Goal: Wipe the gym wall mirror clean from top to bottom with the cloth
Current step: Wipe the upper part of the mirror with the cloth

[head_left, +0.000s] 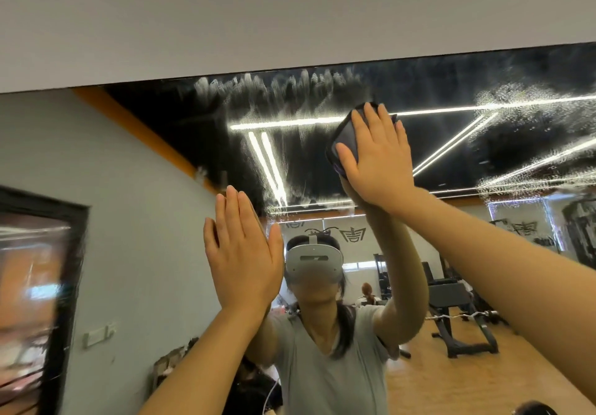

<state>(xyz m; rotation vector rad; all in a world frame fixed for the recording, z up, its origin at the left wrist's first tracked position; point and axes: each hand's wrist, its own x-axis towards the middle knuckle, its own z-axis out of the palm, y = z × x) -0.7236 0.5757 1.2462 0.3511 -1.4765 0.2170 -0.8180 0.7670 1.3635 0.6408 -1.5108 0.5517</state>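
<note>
- Currently right hand point(377, 159), fingers slightly spread, presses dark cloth point(346, 137) flat against mirror point(306, 104) near its top edge.
- Left hand point(243, 253) flat on glass, fingers together.
- White streaks point(274, 87) above cloth.

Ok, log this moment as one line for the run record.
phase: wiping near top edge | right hand: flat, pressing cloth on mirror | left hand: flat on glass, no cloth | streaks on upper glass

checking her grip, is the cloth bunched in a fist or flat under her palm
Flat: the right hand presses the dark cloth against the mirror with straight fingers.
</note>
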